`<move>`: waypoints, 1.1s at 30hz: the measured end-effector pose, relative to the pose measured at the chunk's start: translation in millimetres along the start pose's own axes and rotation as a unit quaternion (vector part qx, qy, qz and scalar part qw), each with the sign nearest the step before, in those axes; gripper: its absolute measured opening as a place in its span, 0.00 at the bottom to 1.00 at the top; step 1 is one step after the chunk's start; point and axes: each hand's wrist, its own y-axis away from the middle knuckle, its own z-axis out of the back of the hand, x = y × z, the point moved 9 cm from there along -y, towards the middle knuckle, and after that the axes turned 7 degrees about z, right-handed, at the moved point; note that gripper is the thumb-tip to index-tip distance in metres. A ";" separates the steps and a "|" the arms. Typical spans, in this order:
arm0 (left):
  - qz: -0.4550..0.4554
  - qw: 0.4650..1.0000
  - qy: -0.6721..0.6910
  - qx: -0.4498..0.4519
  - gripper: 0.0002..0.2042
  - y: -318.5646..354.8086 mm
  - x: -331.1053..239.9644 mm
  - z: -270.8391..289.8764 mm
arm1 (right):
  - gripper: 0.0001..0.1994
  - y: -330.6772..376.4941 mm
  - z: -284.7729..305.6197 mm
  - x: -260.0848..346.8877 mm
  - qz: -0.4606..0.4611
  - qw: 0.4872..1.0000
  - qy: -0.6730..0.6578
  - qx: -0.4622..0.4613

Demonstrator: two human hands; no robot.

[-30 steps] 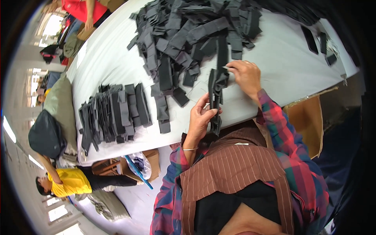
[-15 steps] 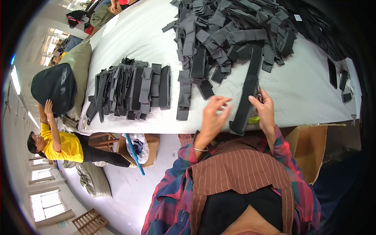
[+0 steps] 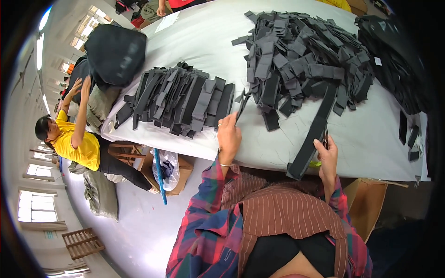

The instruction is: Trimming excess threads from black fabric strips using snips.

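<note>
1. Your left hand pinches a thin dark strip near the table's front edge, beside the neat stack.
2. Your right hand grips a long flat grey strap hanging over the front edge.
3. A loose heap of matte fabric pieces lies toward the far edge.
4. An open brown cardboard box sits below the front right corner.

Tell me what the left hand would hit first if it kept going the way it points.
Probably the neat row of dark strips: the left hand, holding one strip, points up the table toward its near end. Depth is unclear.
</note>
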 end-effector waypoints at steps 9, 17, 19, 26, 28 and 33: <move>0.048 0.917 -0.381 -0.105 0.24 -85.1 67.8 90.9 | 0.07 5.1 -16.6 1.5 -0.012 0.999 -0.002 0.035; 0.076 0.920 -0.382 -0.043 0.15 -100.6 85.9 85.7 | 0.12 15.4 -22.7 20.7 -0.013 0.999 0.024 0.045; 0.062 0.914 -0.393 -0.076 0.14 -95.2 67.0 99.5 | 0.12 16.8 -25.6 33.4 0.003 0.999 0.021 0.042; 0.011 0.920 0.298 0.256 0.19 -2.0 -97.3 16.4 | 0.11 6.9 -47.7 29.6 0.058 0.994 -0.053 0.082; 0.009 0.860 0.346 0.375 0.36 47.5 -143.2 -13.1 | 0.12 9.2 -59.6 30.0 0.064 0.992 -0.038 0.105; 0.287 0.657 0.606 0.344 0.38 68.1 -138.7 -30.3 | 0.12 13.5 -67.4 34.3 0.062 0.986 -0.049 0.149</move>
